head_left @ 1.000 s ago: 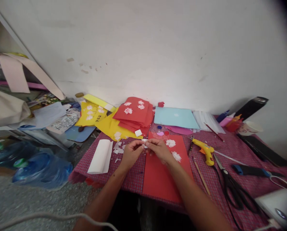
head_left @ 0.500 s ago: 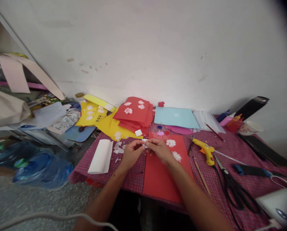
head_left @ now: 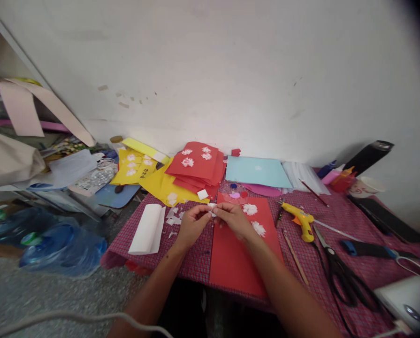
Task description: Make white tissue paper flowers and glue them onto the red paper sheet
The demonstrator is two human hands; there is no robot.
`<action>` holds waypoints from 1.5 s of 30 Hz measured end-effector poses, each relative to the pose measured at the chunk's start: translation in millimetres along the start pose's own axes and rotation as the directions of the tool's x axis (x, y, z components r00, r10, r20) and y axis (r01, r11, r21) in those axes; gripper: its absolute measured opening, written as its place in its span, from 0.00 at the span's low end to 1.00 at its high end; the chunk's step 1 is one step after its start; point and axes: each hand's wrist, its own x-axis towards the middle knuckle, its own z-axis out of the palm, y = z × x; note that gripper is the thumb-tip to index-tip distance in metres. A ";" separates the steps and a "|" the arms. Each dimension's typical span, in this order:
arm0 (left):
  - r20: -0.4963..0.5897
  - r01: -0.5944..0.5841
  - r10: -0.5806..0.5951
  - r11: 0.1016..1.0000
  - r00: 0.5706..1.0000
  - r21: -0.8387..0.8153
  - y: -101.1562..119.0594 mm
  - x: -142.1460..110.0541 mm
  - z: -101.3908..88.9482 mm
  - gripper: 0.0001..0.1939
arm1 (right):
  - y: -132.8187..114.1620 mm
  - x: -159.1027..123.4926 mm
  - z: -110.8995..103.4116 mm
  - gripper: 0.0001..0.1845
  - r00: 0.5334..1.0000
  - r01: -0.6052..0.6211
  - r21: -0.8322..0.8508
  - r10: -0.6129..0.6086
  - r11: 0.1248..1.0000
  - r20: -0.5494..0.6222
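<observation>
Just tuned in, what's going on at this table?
A person pinches a small white piece between the fingertips of the left hand and right hand. Near the right hand, two white flowers lie on a red sheet. White scraps lie to the left; a glue gun and scissors lie to the right.

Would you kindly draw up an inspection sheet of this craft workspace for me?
Surface: checked cloth covers the table.
Job's things: small white piece in the fingers; red sheet bearing two white flower shapes.
Clutter: white scraps by a folded white paper; yellow glue gun and black-handled scissors to the right.
Hands: left hand and right hand both pinch the white piece.
Cables: dark cord from the glue gun; pale cable, lower left.
Surroundings: wrapped blue bottles on the floor; marked wall.
</observation>
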 end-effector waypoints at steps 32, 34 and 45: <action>-0.017 -0.056 0.057 0.997 0.998 0.044 2.0 -0.8 3.3 0.11 | -0.9 0.4 2.2 0.08 1.000 0.023 -0.026 -0.023 0.999 -0.010; -0.016 -0.070 0.071 0.996 0.997 0.046 1.4 -0.8 2.7 0.11 | -0.3 0.4 2.0 0.08 1.000 0.006 0.010 -0.006 1.000 -0.018; 0.003 -0.105 0.105 0.989 0.994 0.101 3.6 -2.7 1.0 0.09 | 2.7 1.3 0.0 0.11 1.000 0.024 0.005 -0.024 1.000 -0.009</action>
